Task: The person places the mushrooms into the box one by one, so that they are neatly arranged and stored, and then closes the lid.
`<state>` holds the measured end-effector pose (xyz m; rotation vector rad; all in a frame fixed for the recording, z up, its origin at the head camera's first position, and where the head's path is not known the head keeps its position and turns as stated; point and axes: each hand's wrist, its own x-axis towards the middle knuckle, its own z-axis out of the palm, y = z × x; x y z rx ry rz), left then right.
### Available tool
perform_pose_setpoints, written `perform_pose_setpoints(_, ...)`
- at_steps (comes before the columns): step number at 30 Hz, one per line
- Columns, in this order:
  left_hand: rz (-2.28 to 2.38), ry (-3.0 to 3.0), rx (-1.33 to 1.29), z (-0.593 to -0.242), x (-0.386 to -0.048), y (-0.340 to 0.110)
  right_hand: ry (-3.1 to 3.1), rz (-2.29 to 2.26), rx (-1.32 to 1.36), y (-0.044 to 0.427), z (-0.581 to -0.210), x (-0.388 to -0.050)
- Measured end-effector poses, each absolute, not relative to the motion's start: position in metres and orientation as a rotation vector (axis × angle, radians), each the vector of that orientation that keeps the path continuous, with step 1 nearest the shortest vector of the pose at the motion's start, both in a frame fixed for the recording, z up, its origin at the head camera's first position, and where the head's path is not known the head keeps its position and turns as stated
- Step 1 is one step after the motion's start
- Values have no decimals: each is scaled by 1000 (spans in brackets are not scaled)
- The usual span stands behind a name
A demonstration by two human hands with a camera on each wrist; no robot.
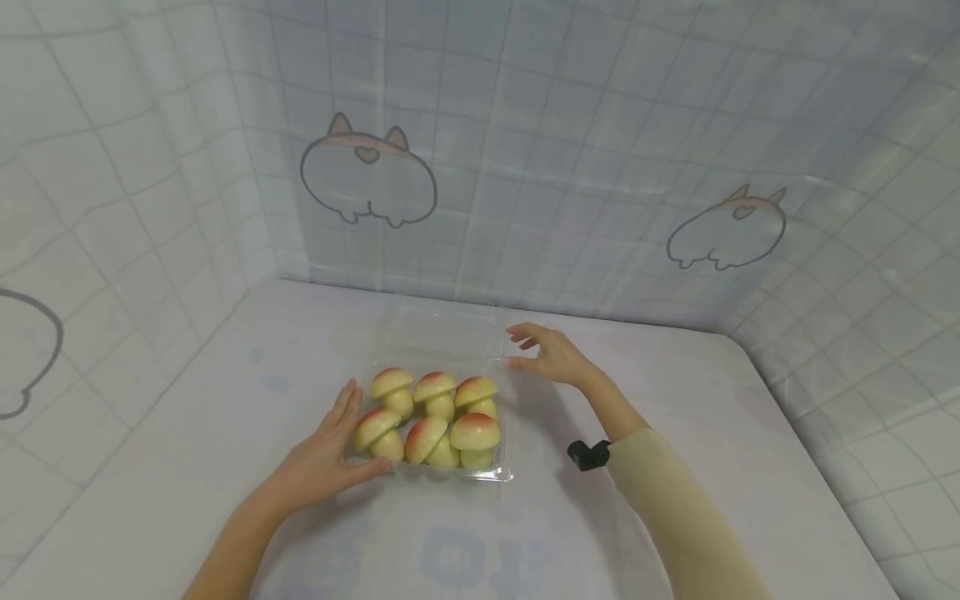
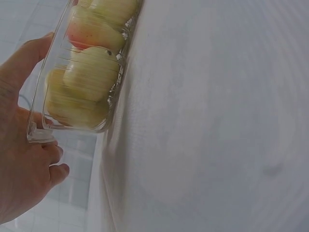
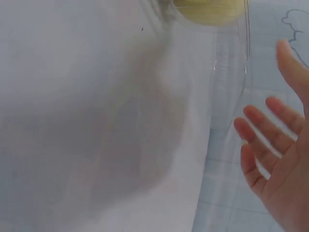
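A clear plastic box on the table holds several pale yellow, mushroom-shaped pieces with red-blushed caps, set in two rows. Its clear lid is folded back toward the rear wall. At the box's front left corner is my left hand; its fingers lie along the left side and the thumb reaches the front edge. My right hand is raised beside the lid's right edge, fingers spread and slightly bent, holding nothing. In the right wrist view that hand is apart from the box.
A white tabletop with faint printing surrounds the box. Grid-patterned sheeting rises at the back and both sides. A small black device sits at the right sleeve's cuff.
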<state>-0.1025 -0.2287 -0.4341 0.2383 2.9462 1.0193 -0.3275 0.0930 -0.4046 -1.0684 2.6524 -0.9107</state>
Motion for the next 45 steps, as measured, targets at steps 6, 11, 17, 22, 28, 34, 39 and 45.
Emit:
perform_pose_setpoints(6, 1018, 2946, 231, -436, -104, -228, 2661, -1013, -926, 84, -408, -335)
perform_pose_setpoints(11, 1020, 2948, 229, -437, -106, -227, 2678, -985, -938, 80, -412, -341)
perform_pose_setpoints(17, 1019, 2946, 225, -437, -107, -226, 2686, -953, -897, 79, -417, -344)
perform_pose_setpoints(22, 1022, 2948, 219, -440, -108, -225, 2681, -922, -824, 78, -420, -343)
perform_pose_setpoints(28, 1003, 2959, 225, -442, -108, -225, 2629, -1053, -805, 77, -421, -341)
perform_pose_setpoints(34, 987, 2966, 234, -439, -109, -225, 2656, -1290, -861, 79, -411, -335)
perform_pose_setpoints(39, 968, 2974, 236, -437, -111, -225, 2701, -1437, -949, 84, -398, -323)
perform_pose_setpoints(45, 1010, 2964, 241, -437, -112, -225, 2724, -1433, -1120, 92, -387, -304)
